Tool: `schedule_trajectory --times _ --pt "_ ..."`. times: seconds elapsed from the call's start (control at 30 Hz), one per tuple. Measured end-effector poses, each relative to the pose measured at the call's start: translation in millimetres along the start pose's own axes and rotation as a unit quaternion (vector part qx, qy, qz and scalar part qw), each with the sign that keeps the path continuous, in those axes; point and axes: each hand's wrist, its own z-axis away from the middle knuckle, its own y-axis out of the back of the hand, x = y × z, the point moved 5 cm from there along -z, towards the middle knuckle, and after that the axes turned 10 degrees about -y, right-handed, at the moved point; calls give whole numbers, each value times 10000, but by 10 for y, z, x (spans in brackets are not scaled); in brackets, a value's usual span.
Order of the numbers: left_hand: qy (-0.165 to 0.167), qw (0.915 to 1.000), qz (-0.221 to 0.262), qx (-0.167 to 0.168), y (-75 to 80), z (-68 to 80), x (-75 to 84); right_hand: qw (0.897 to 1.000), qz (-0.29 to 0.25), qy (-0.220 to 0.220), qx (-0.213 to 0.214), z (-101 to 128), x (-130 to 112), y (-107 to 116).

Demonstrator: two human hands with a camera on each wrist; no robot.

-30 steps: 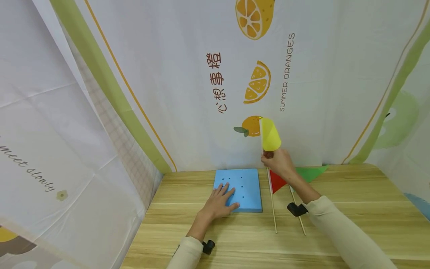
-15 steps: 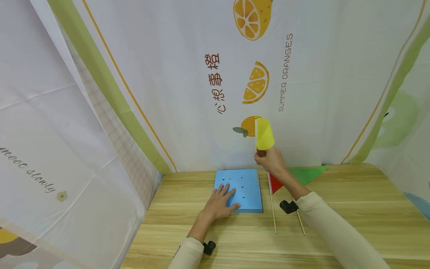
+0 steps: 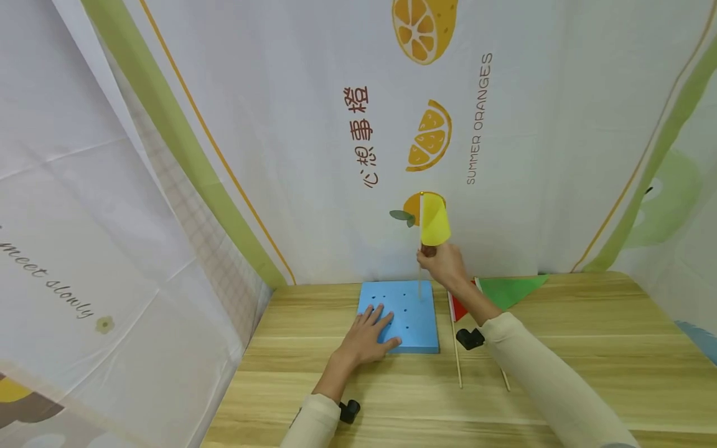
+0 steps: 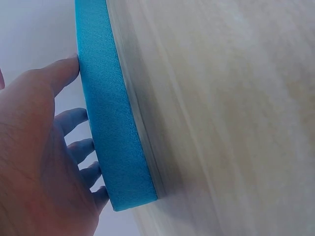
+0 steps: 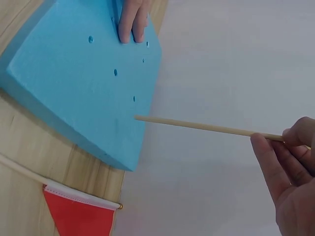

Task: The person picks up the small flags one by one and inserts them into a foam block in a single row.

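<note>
A blue foam block [image 3: 420, 336] with several small holes in its top lies flat on the wooden table. My left hand [image 3: 365, 339] rests on its left part, fingers spread; in the left wrist view the thumb and fingertips meet its top edge. Over the far right of the block, my right hand [image 3: 445, 266] pinches the wooden stick of a yellow flag [image 3: 434, 221], cloth upward. The bare stick [image 5: 197, 126] points down, and its lower tip overlaps the block's top near a corner, beside a hole, in the right wrist view.
Right of the block lie a red flag [image 3: 460, 309] and a green flag [image 3: 512, 291] on thin sticks, partly covered by my right forearm. Behind the wooden table [image 3: 302, 367] hangs a white curtain [image 3: 302, 155] printed with oranges.
My right hand has moved left with the yellow flag, from above the red flag to over the block's far right part. My left hand stays in place.
</note>
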Motion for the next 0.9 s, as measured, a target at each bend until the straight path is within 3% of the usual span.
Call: schedule_trajectory --times 0.53,0.9 --pt "-80 10000 -29 17 -16 20 0 10000 49 -84 -12 -59 -62 -213" --pt "44 10000 -3 -19 -21 10 -14 9998 80 48 149 -123 -103 -302"
